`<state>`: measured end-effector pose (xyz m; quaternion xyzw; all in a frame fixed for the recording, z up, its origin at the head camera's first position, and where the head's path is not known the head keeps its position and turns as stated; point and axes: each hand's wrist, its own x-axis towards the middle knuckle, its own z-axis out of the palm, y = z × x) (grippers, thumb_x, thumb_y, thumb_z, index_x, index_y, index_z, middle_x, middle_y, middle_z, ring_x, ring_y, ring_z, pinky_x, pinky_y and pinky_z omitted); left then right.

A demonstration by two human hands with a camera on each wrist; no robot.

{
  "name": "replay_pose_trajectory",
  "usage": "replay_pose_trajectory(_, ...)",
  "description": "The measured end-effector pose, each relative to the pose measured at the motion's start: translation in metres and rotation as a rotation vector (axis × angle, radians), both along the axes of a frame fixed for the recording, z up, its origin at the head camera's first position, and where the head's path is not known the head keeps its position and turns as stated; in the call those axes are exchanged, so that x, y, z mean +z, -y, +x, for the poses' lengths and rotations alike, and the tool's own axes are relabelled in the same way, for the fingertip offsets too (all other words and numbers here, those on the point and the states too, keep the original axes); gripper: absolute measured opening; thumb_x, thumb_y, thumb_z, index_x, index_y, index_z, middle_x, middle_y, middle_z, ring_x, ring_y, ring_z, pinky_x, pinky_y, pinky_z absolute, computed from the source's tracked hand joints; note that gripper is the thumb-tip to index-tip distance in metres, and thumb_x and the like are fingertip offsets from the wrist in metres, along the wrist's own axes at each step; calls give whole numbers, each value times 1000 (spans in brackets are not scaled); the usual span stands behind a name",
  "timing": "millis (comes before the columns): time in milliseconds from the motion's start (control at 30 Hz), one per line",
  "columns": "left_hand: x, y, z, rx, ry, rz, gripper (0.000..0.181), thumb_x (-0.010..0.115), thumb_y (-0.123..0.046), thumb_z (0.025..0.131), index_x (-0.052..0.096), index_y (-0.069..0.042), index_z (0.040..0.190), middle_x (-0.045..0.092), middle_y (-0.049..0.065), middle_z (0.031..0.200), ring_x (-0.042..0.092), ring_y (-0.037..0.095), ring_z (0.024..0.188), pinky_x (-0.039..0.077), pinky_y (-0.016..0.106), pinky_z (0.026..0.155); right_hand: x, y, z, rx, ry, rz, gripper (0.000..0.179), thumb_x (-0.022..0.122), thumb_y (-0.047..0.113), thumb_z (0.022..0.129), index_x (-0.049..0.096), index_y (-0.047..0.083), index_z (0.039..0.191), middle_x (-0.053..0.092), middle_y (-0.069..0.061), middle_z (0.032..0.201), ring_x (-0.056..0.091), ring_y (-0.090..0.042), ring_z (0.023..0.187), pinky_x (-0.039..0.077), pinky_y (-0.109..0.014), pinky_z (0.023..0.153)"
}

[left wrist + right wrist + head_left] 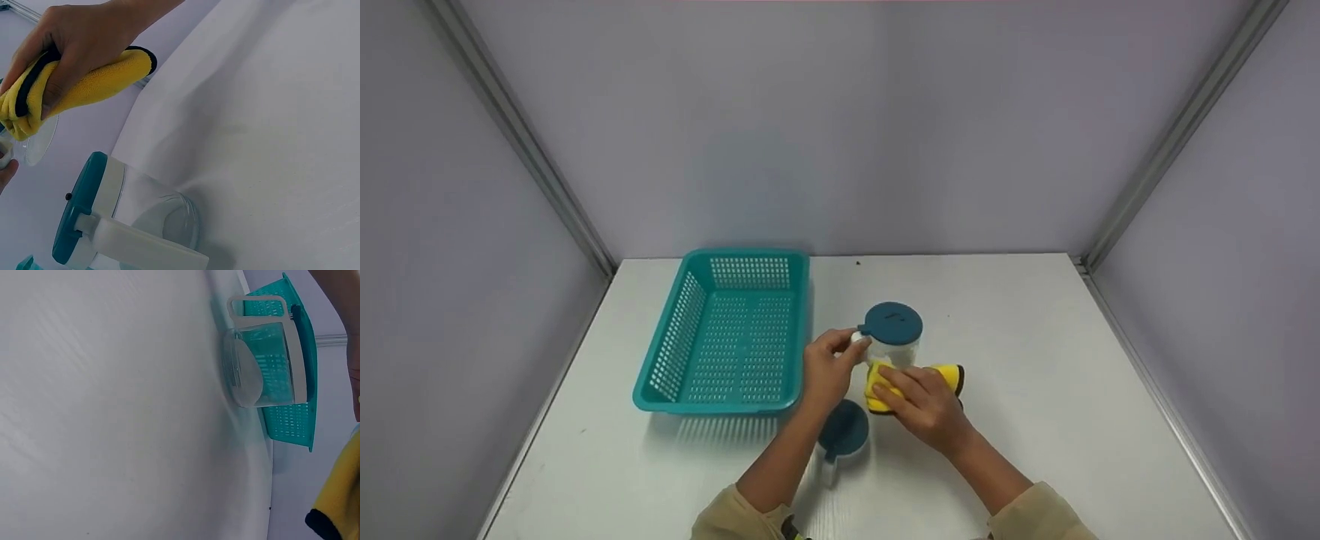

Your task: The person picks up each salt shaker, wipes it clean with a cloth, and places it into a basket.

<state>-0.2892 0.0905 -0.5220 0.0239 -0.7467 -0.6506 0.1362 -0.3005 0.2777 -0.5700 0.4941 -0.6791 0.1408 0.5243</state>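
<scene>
My left hand (826, 375) pinches the white handle of a clear jar (894, 324) with a blue lid. My right hand (928, 411) grips a yellow cloth (877, 386) with black edging and holds it against the near side of this jar. In the left wrist view, the right hand (90, 36) clutches the bunched cloth (98, 84); only part of the held jar (42, 140) shows behind it. A second lidded jar (844, 429) stands between my forearms, its white handle toward me. Something white lies inside that jar (275, 354) in the right wrist view.
A teal perforated basket (718, 407) stands on the white table (1035, 360), left of my left hand. Grey panels (840, 135) wall the table in at the back and both sides, with metal profiles (1185, 82) at the corners.
</scene>
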Motion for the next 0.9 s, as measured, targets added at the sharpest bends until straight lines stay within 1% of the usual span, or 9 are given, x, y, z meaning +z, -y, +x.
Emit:
replay_pose_trajectory(100,0,2,-1,-13,-3,-6,20,72,-27,90,75,-14,105,72,2,95,67,16,87,59,25,78,2,-1,0,5,-9,-8,20,64,20,96,75,12,111,72,-7,115,66,-23,90,57,-30,75)
replay_pose_trajectory(233,0,5,-3,-59,-6,-10,21,71,-24,91,74,-12,108,72,3,99,67,15,91,59,25,79,6,-2,0,8,-27,-7,20,65,20,96,76,13,110,73,-6,115,67,-22,89,57,-29,75)
replay_pose_trajectory(367,0,10,-5,-109,8,-22,23,70,-28,92,73,-14,110,72,1,102,67,15,94,59,26,81,11,-3,0,12,-55,-1,19,65,19,96,76,13,109,73,-7,114,67,-23,88,57,-29,73)
replay_pose_trajectory(567,-5,13,-9,-161,20,-60,22,69,-31,93,74,-17,109,72,-1,101,68,15,93,59,27,81,17,-5,0,20,-75,-10,18,65,20,96,76,14,108,74,-6,112,67,-23,88,57,-28,73)
replay_pose_trajectory(700,-8,14,-11,-173,46,-85,21,69,-33,92,74,-19,108,71,-2,97,67,15,88,59,26,79,21,-7,-1,23,-90,-21,16,66,19,95,76,14,107,74,-6,112,68,-23,90,57,-29,73)
replay_pose_trajectory(900,-10,13,-12,-175,70,-111,23,69,-36,92,74,-20,108,71,-4,97,68,13,86,59,27,79,24,-8,-3,39,-96,-31,16,66,18,95,76,13,106,73,-7,111,67,-24,90,56,-29,73)
